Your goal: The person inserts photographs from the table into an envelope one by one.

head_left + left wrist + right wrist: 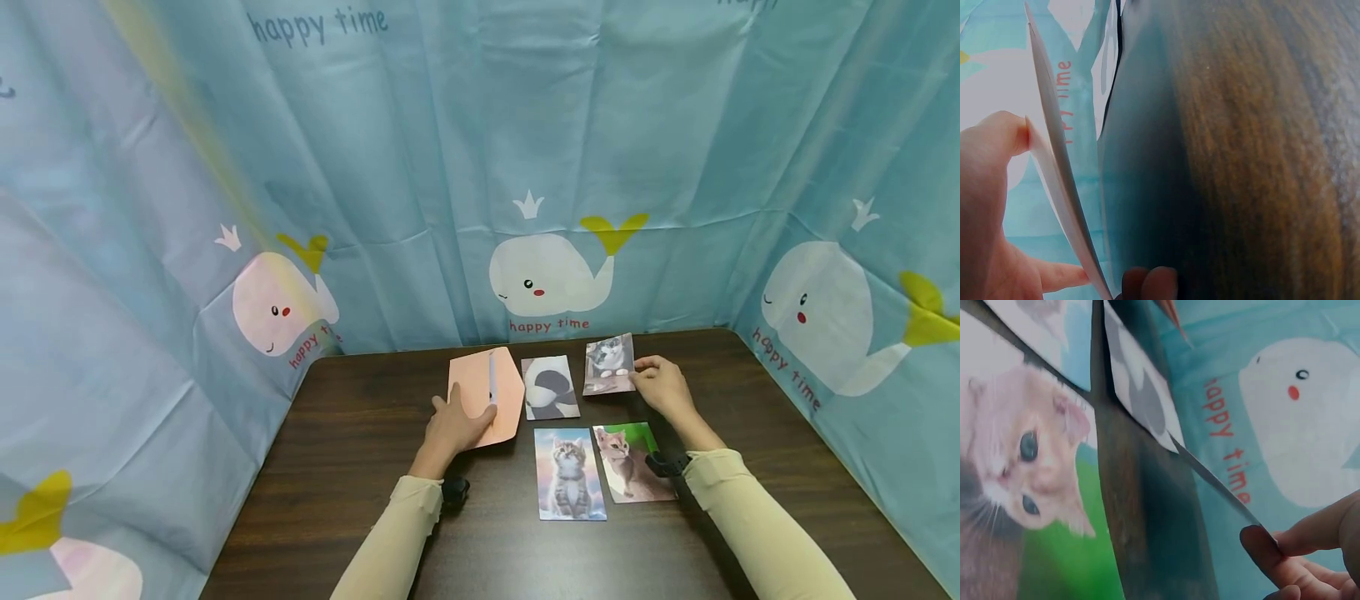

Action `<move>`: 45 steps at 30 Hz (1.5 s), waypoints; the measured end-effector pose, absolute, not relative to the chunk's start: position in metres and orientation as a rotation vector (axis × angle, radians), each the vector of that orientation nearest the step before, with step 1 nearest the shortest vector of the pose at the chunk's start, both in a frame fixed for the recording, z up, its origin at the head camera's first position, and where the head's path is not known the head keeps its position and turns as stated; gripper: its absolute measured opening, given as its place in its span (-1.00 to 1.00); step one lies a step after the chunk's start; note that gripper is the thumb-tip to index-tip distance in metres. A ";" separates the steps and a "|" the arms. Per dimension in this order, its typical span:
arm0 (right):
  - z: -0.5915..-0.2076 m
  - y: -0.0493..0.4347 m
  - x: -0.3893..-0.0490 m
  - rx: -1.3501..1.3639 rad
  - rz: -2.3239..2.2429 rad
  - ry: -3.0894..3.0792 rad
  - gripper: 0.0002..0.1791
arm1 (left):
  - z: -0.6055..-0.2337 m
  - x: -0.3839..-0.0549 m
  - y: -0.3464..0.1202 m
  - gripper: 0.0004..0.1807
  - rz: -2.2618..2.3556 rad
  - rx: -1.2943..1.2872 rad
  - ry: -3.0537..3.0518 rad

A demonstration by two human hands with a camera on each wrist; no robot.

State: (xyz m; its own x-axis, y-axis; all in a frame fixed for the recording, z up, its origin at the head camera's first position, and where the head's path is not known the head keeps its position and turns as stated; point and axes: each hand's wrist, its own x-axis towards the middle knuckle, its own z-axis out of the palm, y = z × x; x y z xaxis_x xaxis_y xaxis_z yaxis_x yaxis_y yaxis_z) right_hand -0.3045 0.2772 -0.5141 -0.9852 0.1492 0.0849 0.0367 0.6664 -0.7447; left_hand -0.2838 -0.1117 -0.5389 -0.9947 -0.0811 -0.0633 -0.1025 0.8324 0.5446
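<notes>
My left hand (453,421) grips a pink envelope (512,396) whose pointed flap side faces right. A narrow strip of something pale shows in its opening. In the left wrist view the envelope (1063,169) stands edge-on, raised off the table, with thumb and fingers on it. At the back right, my right hand (663,387) pinches the right edge of a photo card (609,358) of a grey-and-white cat. That card (1219,484) appears edge-on in the right wrist view, held between thumb and fingers, tilted above the table.
Between envelope and held card lies a black-and-white picture card (551,387). Nearer are a tabby kitten card (570,475) and, under my right wrist, a card with a cat on green (630,467). The dark wooden table (352,467) meets a blue whale-print curtain (420,275) behind.
</notes>
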 end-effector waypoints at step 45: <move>-0.509 0.169 -0.310 0.090 1.717 -2.585 -0.60 | -0.540 -0.287 -0.111 0.19 0.852 -0.144 2.981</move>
